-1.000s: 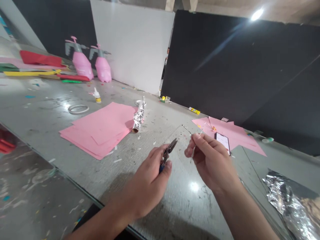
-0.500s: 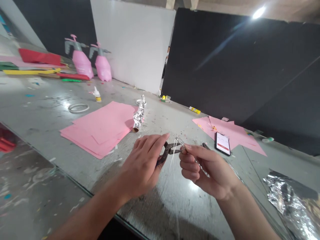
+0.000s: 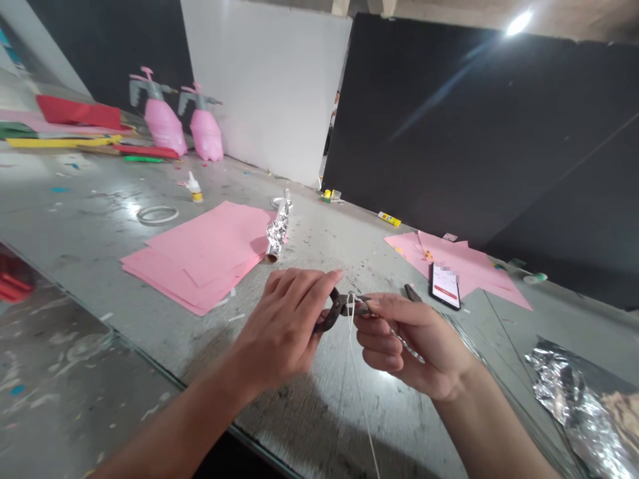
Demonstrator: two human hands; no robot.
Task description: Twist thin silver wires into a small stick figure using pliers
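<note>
My left hand (image 3: 292, 319) is closed around the dark handles of a pair of pliers (image 3: 337, 311), whose jaws point right toward my other hand. Between thumb and fingers, my right hand (image 3: 404, 332) pinches a thin twisted silver wire (image 3: 410, 352). One end of the wire lies at the pliers' jaws; the other slants down across my right palm. A thin white string (image 3: 360, 382) loops over the wire by the jaws and hangs toward the table's front. Whether the jaws press on the wire is hard to make out.
Pink paper sheets (image 3: 200, 259) lie left, with a foil roll (image 3: 279, 229) at their edge. A phone (image 3: 444, 287) rests on more pink paper (image 3: 472, 266) at right. Crumpled foil (image 3: 569, 392) is far right. Two pink spray bottles (image 3: 206, 133) and a glue bottle (image 3: 194, 188) stand behind.
The pliers' jaws have come closer together and lie lower, around the looped part of the wire. The string has swung, its lower end now hanging further right.
</note>
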